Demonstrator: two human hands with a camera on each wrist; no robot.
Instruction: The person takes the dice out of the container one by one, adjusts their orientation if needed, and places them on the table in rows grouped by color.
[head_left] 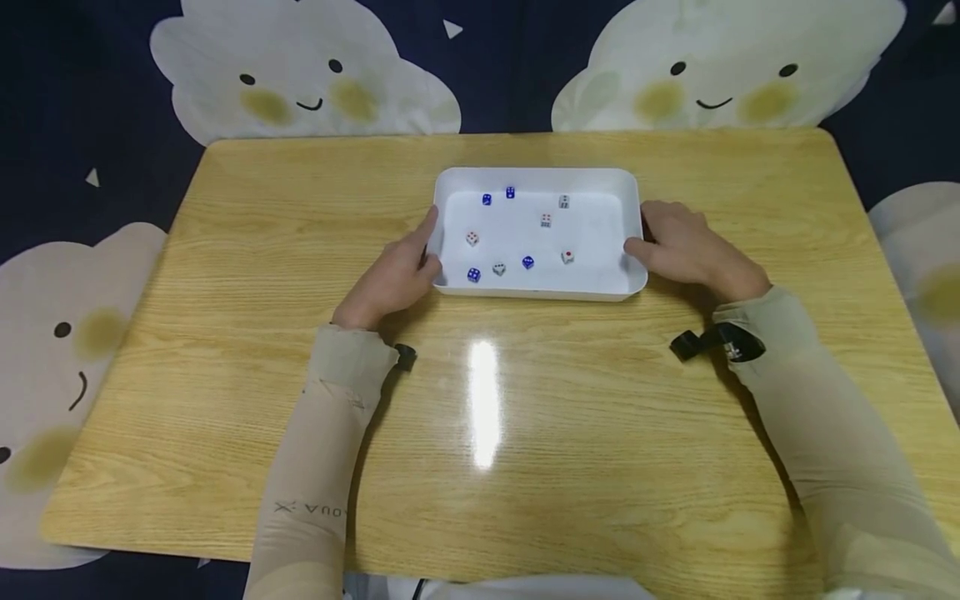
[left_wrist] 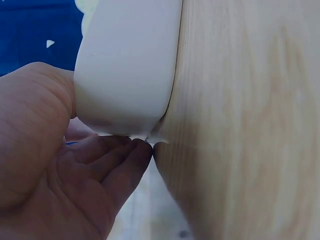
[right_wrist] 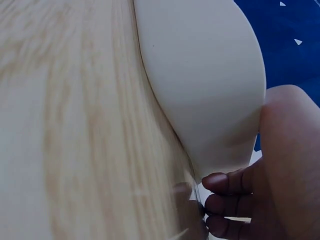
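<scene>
A shallow white tray [head_left: 536, 293] sits on the wooden table, with several small dice inside it. Some are blue, such as the blue die [head_left: 474, 275] near the front left corner; others are white, like the white die [head_left: 567, 257] with a red pip. My left hand [head_left: 393, 279] grips the tray's left end, its thumb by the rim and its fingers low along the outer wall [left_wrist: 127, 65]. At the opposite end, my right hand [head_left: 686, 246] holds the tray with the thumb at the rim. In the right wrist view its fingertips [right_wrist: 215, 183] lie by the tray's lower edge.
The light wooden table [head_left: 247, 250] extends around the tray on all sides. A dark cloth with smiling clouds [head_left: 300, 75] hangs behind and beside it. Black wrist mounts [head_left: 720, 340] stick out from the sleeves above the tabletop.
</scene>
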